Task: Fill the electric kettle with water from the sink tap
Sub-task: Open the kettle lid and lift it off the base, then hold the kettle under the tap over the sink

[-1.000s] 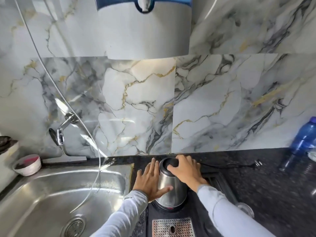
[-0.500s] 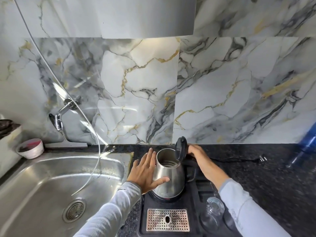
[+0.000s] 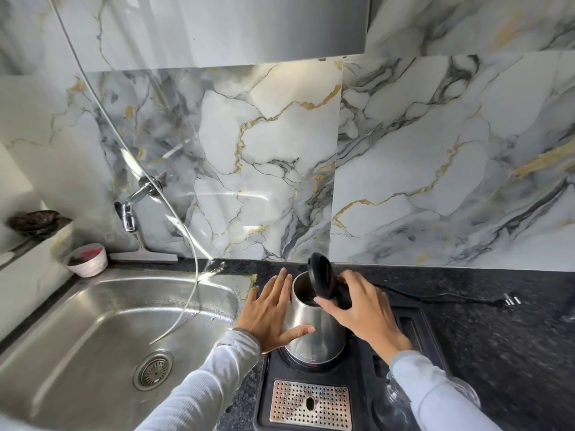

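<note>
**Kettle on its stand, lid up, both hands on it**

The shiny metal kettle (image 3: 314, 325) sits on a round black base (image 3: 314, 363) on a black tray (image 3: 413, 337). The tray rests on the dark speckled counter (image 3: 497, 331), just to the right of the sink (image 3: 93, 337). The kettle's black lid (image 3: 322, 279) stands up, tipped back toward the handle, so the top of the kettle is open. I cannot see whether there is water inside.

The left hand (image 3: 270, 315) lies flat against the left side of the kettle. Its fingers are spread wide apart and point up toward the wall, and the thumb presses across the front of the metal. It touches the kettle but does not wrap around it.

The right hand (image 3: 364, 309) is on the right side, at the black handle (image 3: 343, 298). Its fingers curl over the handle and the thumb points at the lid. How tightly it holds the handle I cannot tell.

The tap (image 3: 129, 213) sticks out of the marble wall (image 3: 267, 169) above the left part of the sink, well apart from the kettle. No water runs from it. A thin white hose (image 3: 186, 225) hangs down the wall into the sink. A small white bowl (image 3: 87, 259) stands at the sink's back left corner. A black cord (image 3: 441, 295) runs along the counter to a plug (image 3: 510, 300) lying loose. In front of the kettle the tray has a metal grate (image 3: 309, 404) full of little holes.
</note>
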### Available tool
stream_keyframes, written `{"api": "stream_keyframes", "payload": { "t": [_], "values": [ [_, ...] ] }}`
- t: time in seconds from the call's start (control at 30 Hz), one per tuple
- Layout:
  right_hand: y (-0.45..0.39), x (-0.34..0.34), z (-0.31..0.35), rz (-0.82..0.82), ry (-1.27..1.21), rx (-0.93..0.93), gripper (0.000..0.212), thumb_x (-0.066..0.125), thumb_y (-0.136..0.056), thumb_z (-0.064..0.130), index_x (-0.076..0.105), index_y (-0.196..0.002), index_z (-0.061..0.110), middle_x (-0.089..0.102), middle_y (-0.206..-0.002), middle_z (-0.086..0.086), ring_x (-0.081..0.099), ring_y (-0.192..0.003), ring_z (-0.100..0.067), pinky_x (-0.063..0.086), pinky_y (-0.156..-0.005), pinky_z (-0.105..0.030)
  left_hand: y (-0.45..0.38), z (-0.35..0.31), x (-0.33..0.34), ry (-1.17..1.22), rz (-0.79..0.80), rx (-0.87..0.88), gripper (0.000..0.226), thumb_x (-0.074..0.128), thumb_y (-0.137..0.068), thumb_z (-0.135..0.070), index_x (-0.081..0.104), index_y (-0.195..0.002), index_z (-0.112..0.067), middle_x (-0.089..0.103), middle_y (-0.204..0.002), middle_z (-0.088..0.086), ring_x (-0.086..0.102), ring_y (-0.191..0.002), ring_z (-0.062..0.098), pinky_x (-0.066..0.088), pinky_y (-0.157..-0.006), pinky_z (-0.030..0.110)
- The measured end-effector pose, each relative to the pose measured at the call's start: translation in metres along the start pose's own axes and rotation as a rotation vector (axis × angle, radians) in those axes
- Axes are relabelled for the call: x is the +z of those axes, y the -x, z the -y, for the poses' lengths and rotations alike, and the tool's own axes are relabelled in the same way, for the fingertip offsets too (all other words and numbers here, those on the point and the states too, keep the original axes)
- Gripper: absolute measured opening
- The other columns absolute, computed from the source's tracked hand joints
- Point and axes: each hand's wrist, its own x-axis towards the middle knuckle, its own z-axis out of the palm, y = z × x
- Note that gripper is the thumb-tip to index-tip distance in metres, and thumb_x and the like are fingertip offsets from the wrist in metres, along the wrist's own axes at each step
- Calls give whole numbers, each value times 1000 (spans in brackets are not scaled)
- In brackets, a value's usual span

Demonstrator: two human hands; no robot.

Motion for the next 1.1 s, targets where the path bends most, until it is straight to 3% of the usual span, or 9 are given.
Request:
{"api": "stream_keyframes", "payload": {
  "t": [0.17, 0.47, 0.6, 0.73, 0.9, 0.97, 1.03, 1.1],
  "values": [
    [-8, 2, 1, -64, 101, 22, 77, 37, -73, 83, 71, -95, 17, 77, -75, -15, 73, -78, -41, 60, -66, -43, -1, 0, 3, 1, 20, 16, 123, 9, -75, -95, -4, -160, -7, -4, -171, 12, 13, -157, 27, 26, -121, 54],
    [-38, 5, 66, -212, 261, 59, 69, 48, -69, 77, 69, -66, 11, 67, -50, -14, 68, -53, -40, 56, -52, -39, 0, 65, -12, 108, -26, 122, 124, 11, -75, -94, -4, -159, -4, -5, -171, 13, 9, -158, 28, 22, -122, 58],
    [-61, 15, 118, -265, 293, 36, 65, 54, -71, 73, 65, -62, 10, 63, -44, -13, 65, -44, -39, 53, -44, -37, 5, 125, -31, 137, -93, 145, 125, 12, -73, -94, 2, -159, -4, -1, -171, 14, 11, -158, 30, 21, -122, 58],
    [-84, 45, 179, -289, 282, 22, 62, 55, -72, 72, 66, -64, 11, 65, -46, -11, 65, -45, -38, 53, -46, -36, 22, 197, -38, 121, -129, 136, 125, 15, -73, -95, 7, -160, -5, 3, -171, 14, 14, -157, 31, 20, -122, 60],
    [-107, 103, 253, -228, 227, -9, 60, 56, -70, 72, 67, -65, 14, 67, -49, -10, 66, -47, -37, 53, -46, -33, 49, 287, -22, 143, -69, 74, 125, 7, -72, -99, -8, -159, -11, -14, -170, 8, -4, -158, 27, 8, -125, 62],
    [-116, 126, 277, -204, 177, -16, 60, 57, -70, 73, 69, -67, 14, 69, -52, -9, 68, -50, -36, 53, -48, -33, 62, 316, -17, 145, -89, 30, 126, 9, -72, -100, 2, -160, -10, -3, -171, 10, 6, -158, 28, 15, -123, 61],
    [-125, 152, 301, -192, 157, -28, 61, 57, -69, 74, 70, -69, 15, 70, -55, -9, 69, -54, -36, 55, -50, -35, 77, 344, -10, 134, -104, -29, 125, 12, -74, -98, 28, -156, -5, 23, -167, 15, 32, -152, 31, 34, -115, 61],
    [-131, 174, 321, -162, 139, -26, 62, 55, -67, 76, 71, -70, 16, 72, -57, -9, 70, -58, -37, 56, -53, -36, 87, 367, 1, 137, -114, -59, 122, 15, -77, -96, 43, -150, -2, 39, -160, 17, 47, -143, 31, 46, -107, 61]
  ]
}}
